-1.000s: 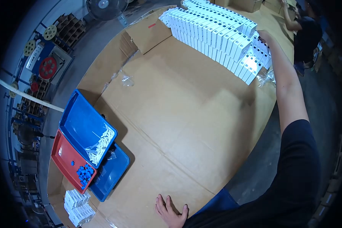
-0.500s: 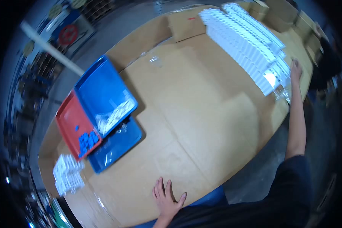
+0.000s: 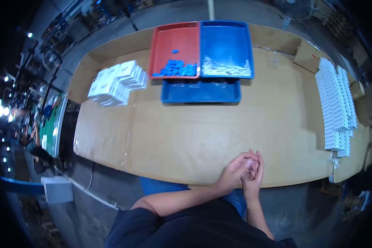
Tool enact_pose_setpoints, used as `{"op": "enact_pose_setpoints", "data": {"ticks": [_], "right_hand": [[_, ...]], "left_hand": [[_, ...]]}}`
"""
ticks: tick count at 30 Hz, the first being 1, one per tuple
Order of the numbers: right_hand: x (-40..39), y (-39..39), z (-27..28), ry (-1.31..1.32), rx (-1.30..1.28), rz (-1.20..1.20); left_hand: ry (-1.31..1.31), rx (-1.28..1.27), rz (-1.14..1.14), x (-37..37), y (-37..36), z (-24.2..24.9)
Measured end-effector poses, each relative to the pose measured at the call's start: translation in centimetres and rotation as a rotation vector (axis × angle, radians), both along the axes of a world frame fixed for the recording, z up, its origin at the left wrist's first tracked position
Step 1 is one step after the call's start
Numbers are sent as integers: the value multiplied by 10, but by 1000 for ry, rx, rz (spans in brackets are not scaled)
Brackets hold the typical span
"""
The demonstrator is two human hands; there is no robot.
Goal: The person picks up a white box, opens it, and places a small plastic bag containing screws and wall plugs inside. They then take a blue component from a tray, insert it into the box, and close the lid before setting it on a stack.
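Note:
My left hand [image 3: 234, 168] and my right hand [image 3: 254, 177] meet near the table's front edge, above its brown cardboard surface [image 3: 186, 140]. The left fingers curl towards the right palm, while the right fingers point up and bend around them. A pale patch shows between the two hands; whether it is an object or skin I cannot make out. Beyond them, a red tray [image 3: 175, 35] with small blue pieces [image 3: 177, 68] sits beside a blue tray [image 3: 226, 39] holding whitish strips [image 3: 227, 68]. Another blue tray [image 3: 200, 95] lies partly under both.
Stacked white boxes [image 3: 111, 84] stand at the table's left. Long rows of white boxes [image 3: 335, 107] line the right side, with clear plastic [image 3: 335, 161] at their near end. Cardboard walls [image 3: 124, 43] edge the back. Another person [image 3: 33, 142] is at a green table far left.
My view has swung from right to left. My right hand has left the white box rows and come to my left hand, which has lifted off the table with its fingers now curled.

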State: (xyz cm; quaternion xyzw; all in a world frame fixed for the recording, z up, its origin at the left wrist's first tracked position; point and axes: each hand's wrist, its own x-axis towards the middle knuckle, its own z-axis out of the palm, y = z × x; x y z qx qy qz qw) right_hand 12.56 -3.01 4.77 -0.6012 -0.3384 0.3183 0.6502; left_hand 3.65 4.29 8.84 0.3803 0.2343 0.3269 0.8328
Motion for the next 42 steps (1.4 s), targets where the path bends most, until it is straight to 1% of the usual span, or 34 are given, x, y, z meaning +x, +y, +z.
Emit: {"op": "enact_pose_setpoints", "data": {"ticks": [1, 2, 4, 5, 6, 8, 9, 11, 12, 14, 15, 16, 17, 18, 20, 21, 22, 23, 24, 25, 26, 27, 29, 30, 32, 33, 34, 35, 36, 38, 40, 41, 42], "right_hand": [[-16, 6, 4, 148, -11, -21], [-27, 9, 9, 144, -12, 4], [-44, 17, 22, 405, 105, -1], [-50, 19, 24, 319, 68, 27], [-59, 20, 25, 314, 67, 44], [-76, 20, 26, 383, 12, 131], [-84, 20, 26, 374, 7, 150], [-105, 19, 26, 383, 29, 226], [-116, 21, 32, 379, 24, 238], [-133, 25, 48, 301, 22, 273], [-138, 29, 49, 291, 26, 283], [-141, 31, 51, 211, 12, 293], [-144, 31, 51, 133, -6, 298], [-143, 31, 50, 126, -9, 299], [-133, 35, 42, -58, -41, 497], [-129, 34, 23, 7, -129, 407], [-124, 33, 25, 1, -126, 412], [-118, 32, 29, -90, -280, 470], [-112, 32, 32, -182, -433, 528], [-107, 33, 34, -355, -394, 534], [-99, 35, 33, -355, -394, 541], [-87, 38, 33, -414, -427, 560], [-65, 50, 34, -500, -456, 585], [-55, 63, 37, -502, -451, 587], [-39, 98, 52, -761, -546, 686], [-34, 120, 65, -889, -578, 754], [-31, 146, 79, -1016, -608, 821], [-30, 173, 90, -1050, -629, 844], [-32, 201, 99, -1084, -651, 867], [-45, 266, 117, -1292, -323, 855], [-94, 325, 150, -1193, -180, 780], [-127, 355, 180, -1208, -195, 837], [-145, 391, 178, -1268, 77, 786]], "left_hand": [[-161, -178, -94, -1, -4, 11], [-167, -174, -69, -5, -8, 19], [-111, -45, 11, -13, -15, 30], [-79, 17, 49, -22, -17, 33], [-85, 19, 66, -36, -14, 31], [13, 38, -100, -65, -7, 24], [4, 38, -80, -77, -8, 26], [132, 150, 14, -101, -14, 32], [129, 146, 26, -112, -15, 34], [59, 61, 23, -132, -14, 41], [21, -29, -30, -144, -10, 48], [10, -24, -24, -147, -6, 47], [-28, -75, -4, -150, -6, 46], [-65, -128, 14, -153, -5, 43], [-120, -170, -1, -161, 7, 24], [-6, -32, 57, -166, 16, 20], [110, 106, 119, -172, 27, 14], [111, 104, 106, -184, 36, 5], [332, 412, 206, -199, 49, 1], [520, 627, 264, -215, 58, -9], [711, 839, 316, -231, 63, -21], [716, 837, 321, -247, 65, -33], [1012, 971, 414, -277, 70, -55], [1014, 973, 419, -293, 75, -66], [1155, 989, 551, -323, 83, -81], [1155, 990, 557, -337, 88, -82], [1227, 982, 638, -352, 95, -82], [1296, 973, 720, -362, 102, -83], [1294, 975, 725, -370, 108, -87], [1391, 945, 924, -384, 117, -94], [1388, 912, 944, -381, 116, -93], [1385, 879, 958, -377, 115, -92], [1382, 877, 961, -377, 113, -91]]}}
